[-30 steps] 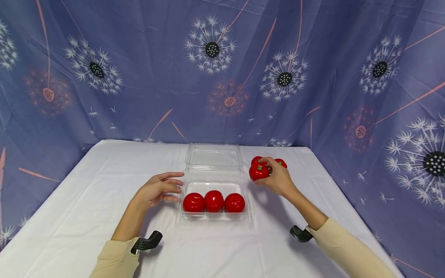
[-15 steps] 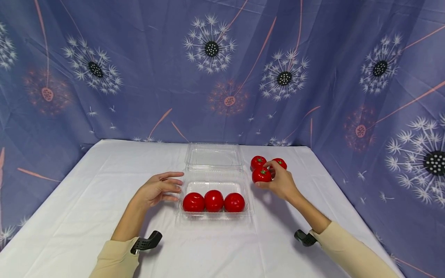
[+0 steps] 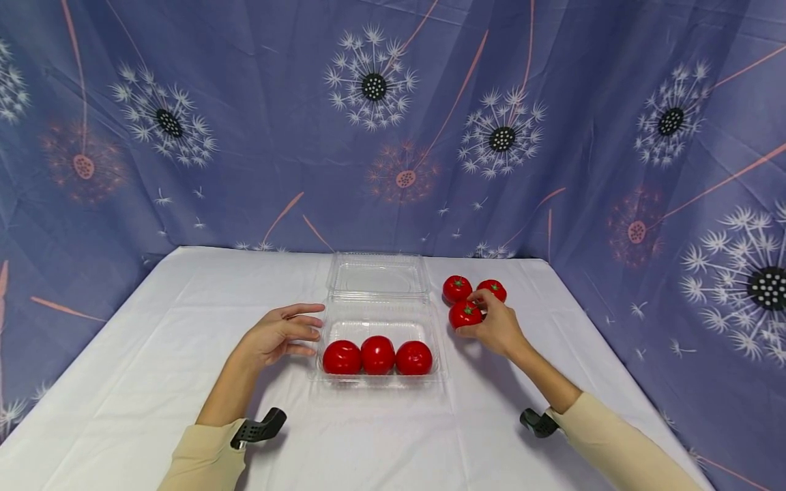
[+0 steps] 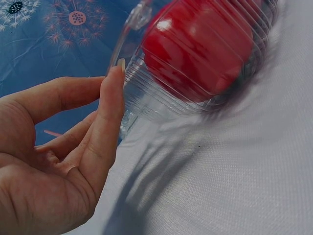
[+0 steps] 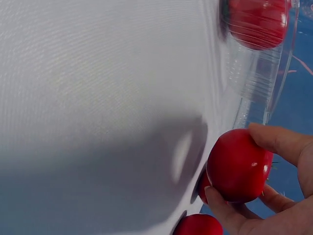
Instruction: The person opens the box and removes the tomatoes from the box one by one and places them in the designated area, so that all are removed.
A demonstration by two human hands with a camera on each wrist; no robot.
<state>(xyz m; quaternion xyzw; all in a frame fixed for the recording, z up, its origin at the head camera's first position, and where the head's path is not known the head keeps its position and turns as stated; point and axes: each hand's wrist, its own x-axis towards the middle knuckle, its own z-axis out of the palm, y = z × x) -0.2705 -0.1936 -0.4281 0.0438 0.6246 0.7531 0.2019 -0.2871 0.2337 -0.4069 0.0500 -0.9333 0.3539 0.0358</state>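
Tomatoes, six in all. Three sit in a row inside the clear plastic clamshell box [image 3: 378, 320], one item, lid open, at the table's [image 3: 123, 368] centre. Three lie right of the box: two loose tomatoes [image 3: 457, 288] on the cloth, one held tomato [image 3: 464, 314] just before them, gripped by the right hand [image 3: 495, 326] with curled fingers. Left hand [image 3: 276, 337], fingers relaxed and straight, touches the box's left wall, holding nothing.

Six tomatoes are showing in all: three are sitting in a row inside the one clear clamshell box [image 3: 377, 310], at [image 3: 342, 357], [image 3: 377, 354] and [image 3: 414, 357]; three are lying outside it on the counter [image 3: 123, 382], at [image 3: 457, 288], [image 3: 492, 289] and [image 3: 464, 314].
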